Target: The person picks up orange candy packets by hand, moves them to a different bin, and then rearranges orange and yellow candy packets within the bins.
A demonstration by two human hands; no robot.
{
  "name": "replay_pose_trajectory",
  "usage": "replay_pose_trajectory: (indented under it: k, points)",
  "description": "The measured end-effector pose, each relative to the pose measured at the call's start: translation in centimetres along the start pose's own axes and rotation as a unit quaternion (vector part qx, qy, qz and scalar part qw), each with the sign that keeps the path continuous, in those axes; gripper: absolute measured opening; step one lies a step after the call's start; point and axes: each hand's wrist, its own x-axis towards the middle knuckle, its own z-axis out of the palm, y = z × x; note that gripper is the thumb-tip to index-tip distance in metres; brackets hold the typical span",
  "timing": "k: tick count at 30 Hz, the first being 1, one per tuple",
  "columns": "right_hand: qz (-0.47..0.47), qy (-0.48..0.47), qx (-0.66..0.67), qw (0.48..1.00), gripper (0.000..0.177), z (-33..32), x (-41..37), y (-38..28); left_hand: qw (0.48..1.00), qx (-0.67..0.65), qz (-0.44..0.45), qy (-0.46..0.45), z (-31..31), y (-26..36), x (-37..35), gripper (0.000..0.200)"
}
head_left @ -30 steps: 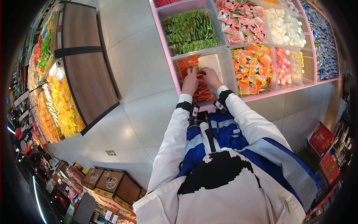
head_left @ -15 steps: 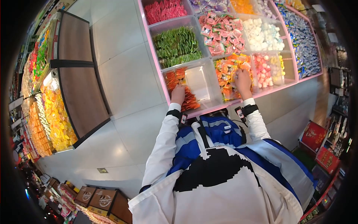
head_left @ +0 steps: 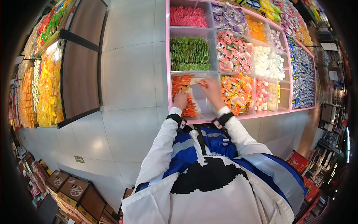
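My left hand (head_left: pixel 181 100) rests over a stack of orange-red candy packets (head_left: pixel 190 108) in the near-left compartment of the pink-edged display bin (head_left: pixel 169 56). Its fingers are curled down onto the packets, and whatever lies between them is hidden. My right hand (head_left: pixel 212 92) reaches over the bare part of the same compartment (head_left: pixel 198 99). An orange candy packet (head_left: pixel 201 83) is pinched in its fingertips, pointing towards the stack. Just right of that hand, a compartment is heaped with loose orange wrapped candies (head_left: pixel 236 93).
Beyond are compartments of green packets (head_left: pixel 190 54), pink wrapped candies (head_left: pixel 234 52) and white marshmallow-like sweets (head_left: pixel 264 59). Blue-and-silver wrapped sweets (head_left: pixel 301 74) fill the far right. A brown-sided candy stand (head_left: pixel 82 74) is across the tiled floor to the left.
My right hand has moved left from the loose orange candies to the near-left compartment, carrying an orange packet. My left hand stays at the stack. The view has turned slightly.
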Motion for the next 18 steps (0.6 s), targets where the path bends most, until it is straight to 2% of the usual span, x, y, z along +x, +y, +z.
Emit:
replay_pose_trajectory:
  k: [1,2,4,5,7,8,9,11,12,13,14,15,17,18]
  points:
    - [0.013,-0.048,-0.012,0.999,0.016,2.1,0.5,0.0,1.0,-0.005,-0.003,0.002,-0.1,0.0,0.0,0.03]
    - [0.012,-0.051,-0.008,0.999,0.016,4.1,0.6,0.4,1.0,-0.004,-0.007,0.001,0.0,-0.1,0.0,0.03]
    - [-0.024,-0.124,-0.005,0.992,0.014,8.1,0.4,1.9,1.0,-0.01,-0.018,-0.02,-0.1,-0.2,0.3,0.034]
    - [-0.025,-0.128,-0.001,0.992,0.014,10.0,-0.2,3.2,0.999,-0.009,-0.022,-0.022,-0.2,0.1,0.4,0.034]
    - [-0.059,-0.179,0.051,0.981,0.016,12.9,-1.5,5.3,0.985,-0.108,-0.134,0.031,-0.4,0.8,0.4,0.031]
    - [-0.044,-0.171,0.072,0.982,0.016,12.8,-2.1,5.1,0.985,-0.089,-0.075,0.124,-0.6,0.9,0.3,0.027]
    - [-0.041,-0.173,0.072,0.982,0.016,12.6,-2.3,5.0,0.986,-0.09,-0.075,0.121,-0.8,1.0,0.3,0.027]
    - [-0.068,-0.155,0.118,0.978,0.018,12.1,-2.6,5.1,0.973,-0.066,0.007,0.221,-0.8,0.9,0.9,0.023]
    - [-0.065,-0.152,0.115,0.98,0.018,11.9,-2.7,5.1,0.988,-0.041,0.007,0.148,-0.6,0.6,1.2,0.023]
    - [-0.043,-0.2,0.106,0.973,0.019,11.7,-2.7,5.2,0.988,-0.042,0.012,0.147,-0.3,0.3,1.2,0.023]
    - [-0.022,-0.247,0.097,0.964,0.02,11.3,-2.6,5.2,0.994,-0.047,0.008,0.096,-0.2,0.2,1.2,0.022]
    - [-0.02,-0.243,0.094,0.965,0.02,10.7,-2.6,5.2,0.998,-0.051,0.004,0.046,-0.1,0.1,1.2,0.022]
    - [0.011,-0.227,0.024,0.974,0.02,9.2,-3.2,4.9,0.998,-0.032,0.021,0.043,0.3,-0.1,1.2,0.022]
    - [0.022,-0.188,0.04,0.981,0.019,6.0,-2.8,3.5,0.998,-0.027,0.024,0.048,1.0,-0.3,1.1,0.023]
